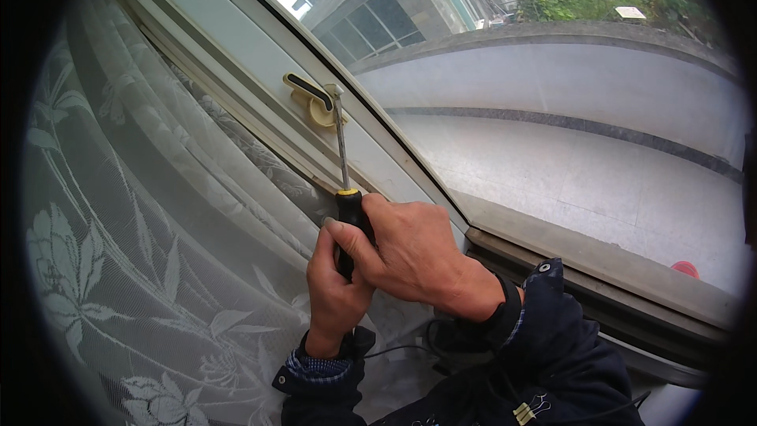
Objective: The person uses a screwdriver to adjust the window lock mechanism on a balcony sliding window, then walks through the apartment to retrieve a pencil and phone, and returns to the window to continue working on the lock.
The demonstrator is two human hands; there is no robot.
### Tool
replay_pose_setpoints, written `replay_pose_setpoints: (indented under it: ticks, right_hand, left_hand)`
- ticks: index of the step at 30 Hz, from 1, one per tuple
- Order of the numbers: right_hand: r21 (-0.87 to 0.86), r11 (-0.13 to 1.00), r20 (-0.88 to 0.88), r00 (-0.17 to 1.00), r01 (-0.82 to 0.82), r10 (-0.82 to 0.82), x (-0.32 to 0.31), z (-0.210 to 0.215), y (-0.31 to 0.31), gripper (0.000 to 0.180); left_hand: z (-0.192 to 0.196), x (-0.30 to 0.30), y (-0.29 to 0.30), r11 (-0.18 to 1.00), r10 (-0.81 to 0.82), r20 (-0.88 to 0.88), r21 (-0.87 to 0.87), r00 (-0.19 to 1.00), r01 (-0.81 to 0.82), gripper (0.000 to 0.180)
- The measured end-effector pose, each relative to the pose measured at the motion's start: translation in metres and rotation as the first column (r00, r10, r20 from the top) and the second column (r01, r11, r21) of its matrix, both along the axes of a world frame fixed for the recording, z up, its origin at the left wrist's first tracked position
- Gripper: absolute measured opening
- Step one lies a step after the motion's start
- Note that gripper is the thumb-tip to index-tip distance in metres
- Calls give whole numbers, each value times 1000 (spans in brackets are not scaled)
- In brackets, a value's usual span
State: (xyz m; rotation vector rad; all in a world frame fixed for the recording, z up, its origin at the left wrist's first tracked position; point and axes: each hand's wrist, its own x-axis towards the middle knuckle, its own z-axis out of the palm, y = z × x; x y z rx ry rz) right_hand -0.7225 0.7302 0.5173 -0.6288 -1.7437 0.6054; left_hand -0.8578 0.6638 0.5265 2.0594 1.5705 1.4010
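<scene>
Nearest the camera, two dark sleeves enter from the lower edge; a small binder clip (531,409) hangs on the right sleeve and a thin black cable (410,347) runs between the wrists. The left cuff shows a blue checked lining.

The left hand (335,288) grips the lower part of the screwdriver (348,213) handle from below, fingers curled tight around it. The right hand (410,256) wraps over the left from the right side, its fingers (355,241) pressed together around the black handle, the thumb side lying up toward the yellow collar. Both hands touch each other and the handle.

The screwdriver stands nearly upright, tilted slightly left at the top. Its metal shaft rises from the yellow collar to the window handle (309,93), where the tip meets the cream base plate at the right end of the black lever. Whether the tip sits in a screw head cannot be told.

The window handle is mounted on the white frame (236,55), which runs diagonally from the upper left down to the lower right. A white lace curtain (142,229) with a leaf pattern hangs left of the frame, just beside the left hand.

Beyond the glass lie a pale ledge (599,181), a curved wall and, farther off, buildings (394,0) and trees (568,0). A small red object (684,269) sits at the right edge of the ledge.
</scene>
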Motion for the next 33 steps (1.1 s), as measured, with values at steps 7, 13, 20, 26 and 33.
replay_pose_setpoints:
  ticks: [7, 13, 20, 26, 33]
  right_hand:
    - [48, 999, 4, 1000, 16, -16, -2, 0, 0, 47]
    - [56, 998, 33, 999, 20, -22, -4, 1, 1, 47]
    - [1, 1000, 32, 999, -24, 24, 2, 5, -2, 47]
    - [-91, 988, -70, 990, -128, 122, 9, 12, -8, 45]
    - [-29, 954, -213, 934, -300, 287, 19, 21, -10, 50]
  left_hand:
    - [0, 0, 4, 996, 89, -42, 33, 995, -88, 25]
    - [0, -5, 6, 994, 95, -118, 65, 989, -88, 26]
    - [5, 6, 2, 994, 101, -88, 51, 991, -97, 24]
    - [26, 25, -17, 994, 107, -105, 34, 989, -104, 24]
    - [55, 45, -31, 974, 226, -313, 91, 922, -208, 28]
